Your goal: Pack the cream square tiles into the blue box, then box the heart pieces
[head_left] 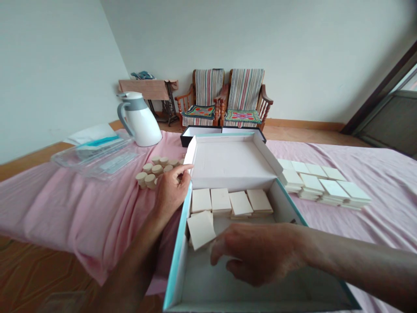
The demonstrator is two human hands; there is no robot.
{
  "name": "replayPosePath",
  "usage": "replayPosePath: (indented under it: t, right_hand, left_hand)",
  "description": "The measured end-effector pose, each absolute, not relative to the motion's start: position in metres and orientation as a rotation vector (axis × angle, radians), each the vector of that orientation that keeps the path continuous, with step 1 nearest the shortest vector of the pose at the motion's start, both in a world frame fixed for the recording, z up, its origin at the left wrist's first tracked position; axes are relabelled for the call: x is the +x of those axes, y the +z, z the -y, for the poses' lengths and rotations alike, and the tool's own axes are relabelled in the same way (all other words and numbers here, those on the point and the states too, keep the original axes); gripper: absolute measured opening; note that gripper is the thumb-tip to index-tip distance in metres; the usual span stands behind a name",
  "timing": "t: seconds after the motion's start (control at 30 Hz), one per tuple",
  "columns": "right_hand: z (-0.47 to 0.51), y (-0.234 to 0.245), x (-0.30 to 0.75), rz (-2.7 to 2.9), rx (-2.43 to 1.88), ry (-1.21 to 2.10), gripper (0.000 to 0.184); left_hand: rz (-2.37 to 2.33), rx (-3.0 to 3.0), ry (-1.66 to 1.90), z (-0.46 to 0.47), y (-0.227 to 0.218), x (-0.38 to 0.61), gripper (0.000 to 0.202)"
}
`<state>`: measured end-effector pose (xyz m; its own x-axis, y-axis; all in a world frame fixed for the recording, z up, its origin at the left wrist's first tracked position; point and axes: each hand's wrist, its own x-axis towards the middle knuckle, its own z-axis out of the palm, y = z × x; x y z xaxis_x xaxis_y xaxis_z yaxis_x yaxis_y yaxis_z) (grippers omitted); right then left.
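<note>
A white box with pale blue edges lies on the bed or table, its lid folded back. My left hand is at the box's left rim near the lid's fold, thumb and forefinger against the edge. Inside the box, short stacks of pale square tiles stand in a row at the back. In front of them at the left, one tile lies askew on another. Its right corner is close to my right hand, which hangs over the box floor, slightly blurred, fingers bent and apart with nothing visible in them.
Several pale round discs cluster left of the box. More tile stacks stand on the pink cloth at right. A white jug, clear plastic cases and a black-edged box lie farther back.
</note>
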<state>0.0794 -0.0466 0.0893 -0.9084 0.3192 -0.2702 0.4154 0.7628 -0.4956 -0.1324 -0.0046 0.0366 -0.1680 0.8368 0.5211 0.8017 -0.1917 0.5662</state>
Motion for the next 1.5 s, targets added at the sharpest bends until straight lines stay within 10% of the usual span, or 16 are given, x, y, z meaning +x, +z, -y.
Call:
replayPosePath:
  t: [1.5]
  right_hand:
    - [0.044, 0.073, 0.053, -3.211, 0.886, -0.259, 0.036]
  left_hand:
    - [-1.962, 2.004, 1.312, 0.002, 0.034, -0.133, 0.034]
